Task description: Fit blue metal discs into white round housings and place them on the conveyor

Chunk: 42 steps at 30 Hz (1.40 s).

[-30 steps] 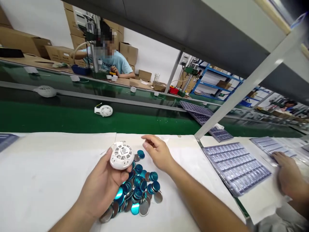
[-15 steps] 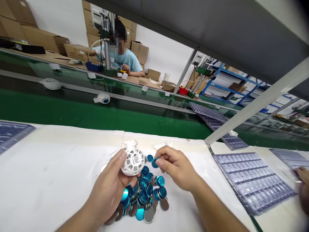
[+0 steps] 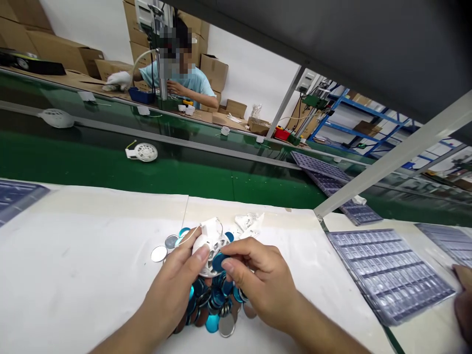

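My left hand [image 3: 180,275] is closed round a white round plastic housing [image 3: 206,246] with slotted openings and a thin wire at its top. Between the thumb and fingers of my right hand [image 3: 261,280] is a blue disc [image 3: 219,262], held against the housing's face. Whether the disc touches the housing I cannot tell. Below both hands lies a pile of blue and silver discs [image 3: 217,297], partly covered by my hands. A few loose discs lie left of the housing, among them a silver disc [image 3: 159,253]. Behind my right hand sits crumpled white material [image 3: 248,223].
A green conveyor belt [image 3: 206,169] runs behind the white table [image 3: 92,255], carrying white housings such as this one [image 3: 145,152]. Clear plastic trays [image 3: 391,273] lie at the right. A metal post [image 3: 379,162] slants there. Across the belt a co-worker [image 3: 195,83] sits by a press.
My right hand has brought the blue disc leftward onto the housing. My left hand has tilted the housing. On the belt, white parts have moved left. The co-worker's gloved hand has come into view.
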Motion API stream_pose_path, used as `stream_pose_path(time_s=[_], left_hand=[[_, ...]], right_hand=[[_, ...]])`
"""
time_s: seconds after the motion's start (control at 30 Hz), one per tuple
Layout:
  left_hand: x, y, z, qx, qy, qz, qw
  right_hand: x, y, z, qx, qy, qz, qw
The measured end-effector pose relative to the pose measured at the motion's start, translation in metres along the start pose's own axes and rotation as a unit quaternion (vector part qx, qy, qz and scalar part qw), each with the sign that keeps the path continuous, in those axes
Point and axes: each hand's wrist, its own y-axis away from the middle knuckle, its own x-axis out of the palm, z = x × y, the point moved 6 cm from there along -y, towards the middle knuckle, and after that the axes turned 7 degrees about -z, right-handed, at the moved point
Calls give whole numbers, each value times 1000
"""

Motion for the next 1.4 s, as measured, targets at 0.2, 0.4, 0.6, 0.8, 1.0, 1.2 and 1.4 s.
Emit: stream_pose_path(time_s=[0.2,0.4,0.6,0.8,1.0,1.2,1.4], left_hand=[[0,1,-5,0,-77,-10,997],[5,4,-9,17,-156,41,987],[21,9,-11,22,-144,137,980],[13,16,0,-43,-98,150,983],[8,17,7,15,-88,229,969],[13,19,-4,83,-112,201,970],[16,21,-9,92,-120,218,964]], right_hand=[[-1,-1,-3,15,5,-6,1000],[0,0,-2,62,4,-8,998],[-5,0,-18,206,-31,-31,978],[18,6,-16,214,-226,99,945],[34,16,-10,203,-288,140,925],[41,13,1,114,-340,50,932],[42,9,8,92,-362,67,925]])
